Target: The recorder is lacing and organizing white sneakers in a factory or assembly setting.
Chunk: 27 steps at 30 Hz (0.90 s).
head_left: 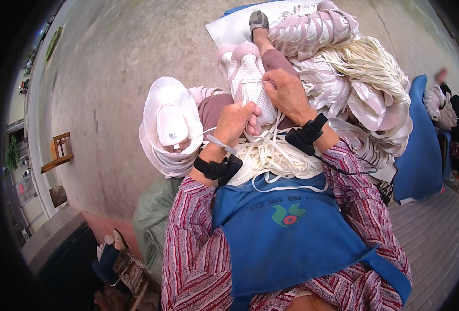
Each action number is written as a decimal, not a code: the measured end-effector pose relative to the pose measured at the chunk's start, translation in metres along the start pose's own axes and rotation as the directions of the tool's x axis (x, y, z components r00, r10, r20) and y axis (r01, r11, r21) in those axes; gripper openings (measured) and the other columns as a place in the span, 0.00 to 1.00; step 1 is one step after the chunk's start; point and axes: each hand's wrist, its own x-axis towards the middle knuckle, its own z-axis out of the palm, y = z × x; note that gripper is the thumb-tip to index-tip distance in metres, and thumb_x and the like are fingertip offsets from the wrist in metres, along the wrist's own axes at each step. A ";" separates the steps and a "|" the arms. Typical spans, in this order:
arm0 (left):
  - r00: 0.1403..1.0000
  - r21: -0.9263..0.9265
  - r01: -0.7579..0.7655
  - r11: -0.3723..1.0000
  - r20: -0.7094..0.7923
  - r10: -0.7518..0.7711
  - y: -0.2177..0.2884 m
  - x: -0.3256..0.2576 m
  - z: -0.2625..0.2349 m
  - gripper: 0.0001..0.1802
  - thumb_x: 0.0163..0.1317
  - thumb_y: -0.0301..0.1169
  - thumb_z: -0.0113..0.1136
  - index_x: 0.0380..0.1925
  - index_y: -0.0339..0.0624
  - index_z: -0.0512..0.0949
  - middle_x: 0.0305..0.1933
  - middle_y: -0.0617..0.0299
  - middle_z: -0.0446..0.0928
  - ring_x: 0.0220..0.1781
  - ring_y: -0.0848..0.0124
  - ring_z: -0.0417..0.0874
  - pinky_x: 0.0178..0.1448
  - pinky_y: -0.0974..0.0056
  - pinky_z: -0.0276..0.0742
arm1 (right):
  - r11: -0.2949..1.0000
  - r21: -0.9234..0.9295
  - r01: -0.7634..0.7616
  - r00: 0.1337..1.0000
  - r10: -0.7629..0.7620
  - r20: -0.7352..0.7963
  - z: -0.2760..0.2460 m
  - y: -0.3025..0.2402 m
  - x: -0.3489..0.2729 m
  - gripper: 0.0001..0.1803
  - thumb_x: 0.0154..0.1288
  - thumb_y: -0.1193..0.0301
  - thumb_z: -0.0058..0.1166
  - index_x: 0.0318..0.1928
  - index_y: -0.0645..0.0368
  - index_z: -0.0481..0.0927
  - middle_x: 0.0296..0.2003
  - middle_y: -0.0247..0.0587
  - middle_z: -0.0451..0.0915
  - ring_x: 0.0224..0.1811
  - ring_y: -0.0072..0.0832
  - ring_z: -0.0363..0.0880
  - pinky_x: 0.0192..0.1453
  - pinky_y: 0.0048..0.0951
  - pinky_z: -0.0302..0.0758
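- Beyond the blue apron [291, 254], we could see the flat white lace [249, 81] twist or slip if the right hand [287, 94] tugged it unevenly or loosened its pinch.
- The heap of loose laces [278, 158], against the apron's far edge, might snag a trailing strand, we judge, because so many ends lie tangled together.
- Beyond the apron, we find the white mesh shoe upper [251, 96], heel end pointing away from it, with a second upper [226, 56] just beside.
- Its mesh looks pale and finely perforated, its heel collar soft pink; the lace crosses its middle, and we cannot make out every eyelet.
- Beyond the apron too, our right thumb and forefinger close together on that lace at the upper's side.
- Our left hand [233, 123], nearer the apron, is half curled over the upper's near end; whether it grips anything, we cannot tell.
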 end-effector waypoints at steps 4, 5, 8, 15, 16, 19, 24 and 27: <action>1.000 0.087 0.014 0.996 -0.010 -0.013 0.002 -0.002 0.002 0.18 0.69 0.37 0.49 0.33 0.29 0.76 0.19 0.62 0.73 0.18 0.73 0.77 0.24 0.70 0.77 | 0.999 0.013 0.043 0.997 -0.044 0.057 -0.004 0.000 0.006 0.07 0.58 0.72 0.54 0.37 0.60 0.81 0.29 0.46 0.77 0.33 0.43 0.79 0.38 0.39 0.74; 1.000 0.093 0.004 0.996 -0.005 -0.004 0.002 -0.002 0.000 0.18 0.69 0.37 0.49 0.33 0.29 0.76 0.19 0.62 0.73 0.18 0.73 0.77 0.24 0.71 0.76 | 0.997 -0.001 0.083 0.994 -0.083 0.067 -0.005 -0.003 0.008 0.07 0.58 0.72 0.54 0.36 0.60 0.81 0.29 0.45 0.77 0.32 0.43 0.78 0.38 0.40 0.73; 1.000 0.090 -0.007 0.996 0.003 0.006 0.000 -0.002 -0.001 0.19 0.69 0.38 0.48 0.33 0.29 0.76 0.20 0.61 0.74 0.18 0.73 0.77 0.23 0.72 0.74 | 0.988 -0.068 0.139 0.985 -0.130 0.113 -0.003 -0.002 0.015 0.06 0.58 0.72 0.53 0.35 0.60 0.80 0.30 0.45 0.76 0.32 0.43 0.77 0.37 0.40 0.73; 0.999 0.138 0.013 0.990 0.046 -0.020 -0.001 0.001 -0.006 0.18 0.70 0.39 0.48 0.35 0.32 0.76 0.19 0.65 0.73 0.20 0.75 0.78 0.25 0.72 0.78 | 0.941 -0.213 0.262 0.954 -0.220 0.203 0.000 -0.001 0.018 0.04 0.58 0.73 0.52 0.33 0.59 0.77 0.28 0.45 0.74 0.33 0.44 0.78 0.36 0.39 0.73; 0.999 0.136 0.013 0.991 0.046 -0.019 -0.002 0.000 -0.006 0.18 0.70 0.39 0.48 0.35 0.32 0.76 0.19 0.65 0.73 0.20 0.75 0.78 0.25 0.72 0.78 | 0.941 -0.214 0.263 0.954 -0.220 0.205 0.001 0.000 0.018 0.04 0.58 0.73 0.52 0.33 0.59 0.77 0.28 0.45 0.74 0.33 0.44 0.78 0.36 0.39 0.73; 1.000 0.095 -0.005 0.995 -0.006 0.006 0.001 -0.001 -0.003 0.20 0.69 0.38 0.47 0.32 0.29 0.76 0.19 0.61 0.74 0.16 0.74 0.75 0.22 0.72 0.72 | 0.959 -0.147 0.243 0.966 -0.225 0.128 0.001 0.009 0.020 0.04 0.57 0.74 0.52 0.34 0.60 0.76 0.29 0.46 0.75 0.31 0.45 0.77 0.35 0.39 0.73; 0.997 0.265 -0.019 0.964 0.078 -0.002 0.010 -0.015 -0.017 0.19 0.69 0.38 0.48 0.29 0.32 0.76 0.17 0.66 0.69 0.14 0.78 0.70 0.19 0.72 0.69 | 0.999 -0.006 0.044 0.975 -0.042 0.219 -0.008 0.010 0.013 0.08 0.58 0.73 0.49 0.37 0.61 0.77 0.32 0.51 0.78 0.35 0.50 0.78 0.41 0.43 0.74; 0.999 0.274 -0.019 0.961 0.038 0.009 0.009 -0.017 -0.018 0.19 0.69 0.39 0.47 0.29 0.34 0.76 0.17 0.68 0.68 0.14 0.79 0.69 0.19 0.73 0.68 | 0.996 0.082 0.023 0.993 -0.032 0.113 -0.010 -0.002 0.003 0.09 0.60 0.70 0.50 0.38 0.60 0.78 0.31 0.51 0.79 0.35 0.49 0.79 0.41 0.43 0.74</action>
